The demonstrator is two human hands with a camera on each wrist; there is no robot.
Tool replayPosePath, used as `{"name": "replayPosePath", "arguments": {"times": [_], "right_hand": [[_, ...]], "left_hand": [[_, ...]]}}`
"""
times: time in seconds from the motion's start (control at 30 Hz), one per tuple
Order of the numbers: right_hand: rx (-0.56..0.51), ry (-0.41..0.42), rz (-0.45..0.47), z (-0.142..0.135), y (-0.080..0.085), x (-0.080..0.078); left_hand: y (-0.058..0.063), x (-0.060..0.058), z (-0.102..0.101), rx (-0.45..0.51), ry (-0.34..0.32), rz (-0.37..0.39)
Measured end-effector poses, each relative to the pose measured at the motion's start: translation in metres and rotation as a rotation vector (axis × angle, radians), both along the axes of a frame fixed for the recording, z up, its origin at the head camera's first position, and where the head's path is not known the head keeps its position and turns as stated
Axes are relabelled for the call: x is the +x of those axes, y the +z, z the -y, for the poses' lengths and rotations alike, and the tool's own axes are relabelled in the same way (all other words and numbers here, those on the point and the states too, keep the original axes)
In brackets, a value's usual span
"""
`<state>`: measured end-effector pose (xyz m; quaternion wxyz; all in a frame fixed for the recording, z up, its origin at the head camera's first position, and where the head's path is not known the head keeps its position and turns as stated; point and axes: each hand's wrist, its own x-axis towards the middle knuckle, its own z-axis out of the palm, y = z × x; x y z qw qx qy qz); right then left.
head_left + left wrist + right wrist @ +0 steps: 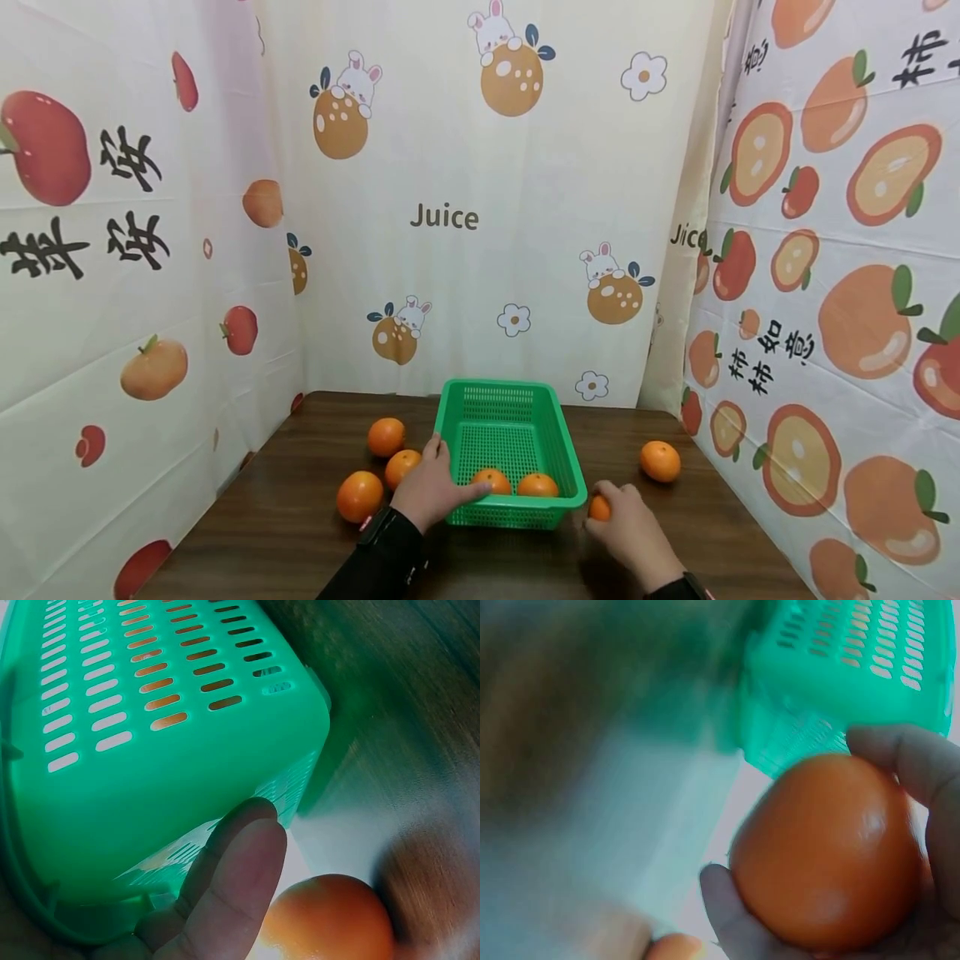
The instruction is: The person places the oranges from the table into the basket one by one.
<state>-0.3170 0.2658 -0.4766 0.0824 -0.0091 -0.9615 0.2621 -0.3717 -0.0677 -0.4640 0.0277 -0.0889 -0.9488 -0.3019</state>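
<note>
A green plastic basket (567,442) with slotted walls stands on the table, two oranges, one left (491,480) and one right (538,485), lying at its near end. At the near left corner my left hand (429,492) grips the basket, thumb over the front rim and fingers along the outer left side. Just right of the basket, my right hand (633,529) holds an orange (829,851) between thumb and fingers. The right wrist view shows this fruit close to the basket's outer wall; the palm side is partly hidden behind it.
Left of the basket lie three more oranges: a far one (386,437), a middle one (400,465) partly behind my left hand, and a near one (360,497). Another orange (660,462) sits at the right. Printed curtains (517,250) enclose the dark wooden table (277,508).
</note>
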Motion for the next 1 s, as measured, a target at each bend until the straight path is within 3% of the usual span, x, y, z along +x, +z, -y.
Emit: {"name": "replayPosePath", "arguments": {"times": [0.13,0.27,0.8,1.0], "right_hand": [[-0.004,-0.075,-0.08,-0.001,0.016,-0.001],[-0.009,-0.097,-0.118,0.0,0.027,-0.002],[0.007,-0.053,-0.156,0.011,0.054,-0.012],[-0.04,-0.022,-0.105,0.019,0.063,-0.016]], "left_hand": [[0.003,0.0,0.001,-0.01,0.002,-0.007],[0.004,-0.001,0.001,-0.028,0.002,-0.016],[0.002,0.0,0.001,-0.022,0.003,-0.01],[0.001,0.001,0.001,-0.017,0.0,-0.018]]}}
